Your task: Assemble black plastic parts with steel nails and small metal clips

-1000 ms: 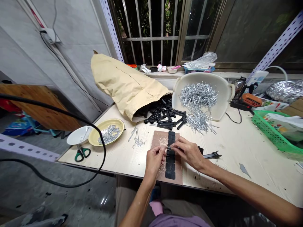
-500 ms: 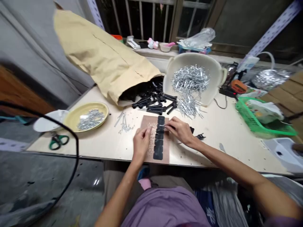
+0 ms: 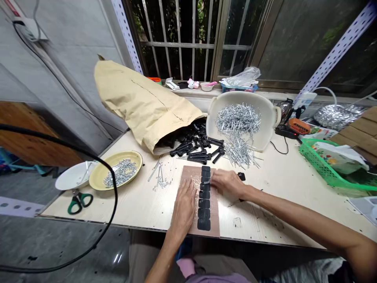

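Head view: the right grip (image 3: 226,182) has its fingertips drawn together at the right edge of a column of black pads (image 3: 204,203); a thin pale sliver shows beside them, but whether it is pinched I cannot tell. The left grip (image 3: 185,202) lies flat, palm down, fingers stretched out and side by side, over the left part of a brown board (image 3: 214,220). The pads run lengthwise along that board, which sits at the near edge of the counter (image 3: 141,204); small pale bits (image 3: 196,181) are scattered between the left fingers and the pads.

Just left of the board are a few loose metal pins (image 3: 160,173). Farther left stand a yellow bowl (image 3: 97,175) of small metal pieces, a white bowl (image 3: 66,179) and green-handled scissors (image 3: 80,202), with a black cable (image 3: 113,196) looping across in front.

Beyond the board, black parts (image 3: 200,145) spill from a tan paper sack (image 3: 141,96). To their right, a tilted white basin (image 3: 262,137) holds a heap of silvery pins (image 3: 238,122), some spread onto the counter. A green basket (image 3: 312,163) stands well apart at the right.
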Motion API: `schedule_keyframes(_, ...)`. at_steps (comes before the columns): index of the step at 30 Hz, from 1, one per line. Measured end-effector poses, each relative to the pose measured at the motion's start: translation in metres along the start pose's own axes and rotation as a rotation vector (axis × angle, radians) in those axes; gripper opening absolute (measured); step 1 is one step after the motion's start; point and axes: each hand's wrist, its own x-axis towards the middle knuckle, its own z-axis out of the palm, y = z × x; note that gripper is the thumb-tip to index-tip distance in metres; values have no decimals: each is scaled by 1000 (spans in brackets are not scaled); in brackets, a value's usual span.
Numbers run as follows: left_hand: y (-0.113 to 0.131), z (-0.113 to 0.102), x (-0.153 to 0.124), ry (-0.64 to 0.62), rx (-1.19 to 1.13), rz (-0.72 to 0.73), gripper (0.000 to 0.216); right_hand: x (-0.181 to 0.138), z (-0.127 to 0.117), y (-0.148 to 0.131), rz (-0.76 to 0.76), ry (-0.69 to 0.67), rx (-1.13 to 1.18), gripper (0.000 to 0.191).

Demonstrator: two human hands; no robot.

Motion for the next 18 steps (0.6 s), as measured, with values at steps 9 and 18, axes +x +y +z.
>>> schedule_keyframes(9,3,0,1,17,23,4,39,3,-5,-1,4,-11,39,30)
schedule_keyframes(18,9,-3,2,-37,33,-39,42,-19,-13,-11,49,-97,129,20)
